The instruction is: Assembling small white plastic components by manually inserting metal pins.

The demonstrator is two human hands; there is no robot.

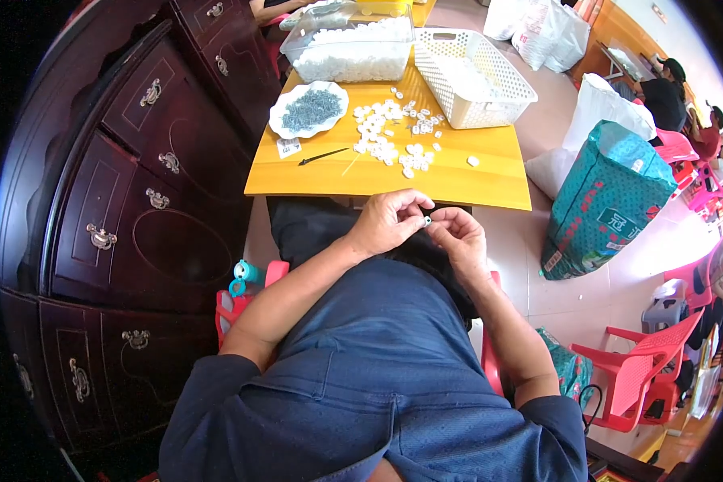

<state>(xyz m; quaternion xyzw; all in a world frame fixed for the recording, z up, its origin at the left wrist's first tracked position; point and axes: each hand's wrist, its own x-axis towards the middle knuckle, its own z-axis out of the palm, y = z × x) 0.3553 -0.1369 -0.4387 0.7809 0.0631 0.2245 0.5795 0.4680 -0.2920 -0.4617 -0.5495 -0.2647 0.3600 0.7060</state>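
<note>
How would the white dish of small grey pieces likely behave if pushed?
The white dish would probably slide, since the table looks smooth. Its grey pieces seem loosely heaped, so some might spill. Wide and seemingly low, it should hardly tip.

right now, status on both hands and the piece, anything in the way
Left hand, right hand: fingertips on one small white piece. Piece by near edge of table. Nothing visible in the way.

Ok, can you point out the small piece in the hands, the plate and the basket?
Piece (pixel 427 220): head view, on the small white part that shows.
Plate (pixel 277 122): head view, on the white rim, lower left.
Basket (pixel 490 114): head view, on the near perforated wall.
</note>
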